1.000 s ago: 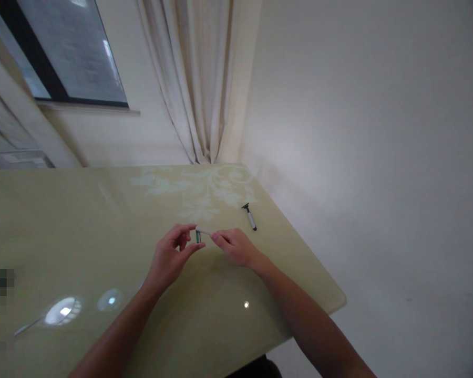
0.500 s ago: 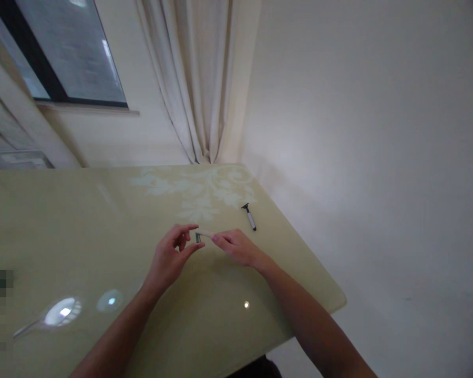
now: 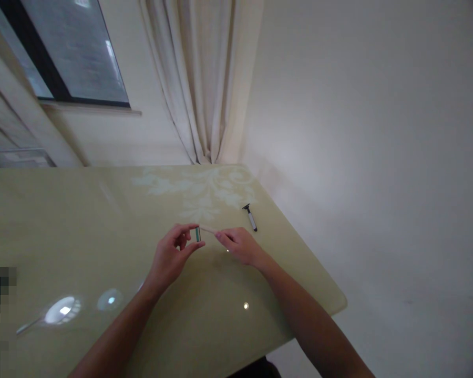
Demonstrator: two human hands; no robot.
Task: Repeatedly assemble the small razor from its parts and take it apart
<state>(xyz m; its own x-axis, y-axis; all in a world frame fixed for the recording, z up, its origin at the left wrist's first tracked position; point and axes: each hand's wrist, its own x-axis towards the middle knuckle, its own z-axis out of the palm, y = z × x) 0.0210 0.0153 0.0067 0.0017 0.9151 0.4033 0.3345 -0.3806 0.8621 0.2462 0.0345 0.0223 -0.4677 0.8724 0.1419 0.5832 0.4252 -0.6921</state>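
Between thumb and index fingertip, my left hand (image 3: 176, 245) pinches a small razor cartridge (image 3: 197, 234), a dark-edged rectangle with a green strip, held upright by its ends. From the right, my right hand (image 3: 238, 243) grips a thin pale stick (image 3: 208, 229) whose tip reaches the cartridge's upper end. Whether tip and cartridge touch, I cannot tell. The stick's other end is hidden in my right fist. Just beyond that hand, a razor (image 3: 252, 218) with a black head and a grey handle lies on the table (image 3: 205, 315).
Light reflections show on the glossy tabletop. Its right edge (image 3: 299, 241) runs close to a plain wall (image 3: 370, 168). Behind the far edge hang a pale curtain (image 3: 205, 79) and a window (image 3: 79, 52). A blurred dark patch sits at the far left.
The stick's tip has moved up along the cartridge, and my right hand has shifted slightly right. More of the green strip shows now. My left hand keeps its pinch.
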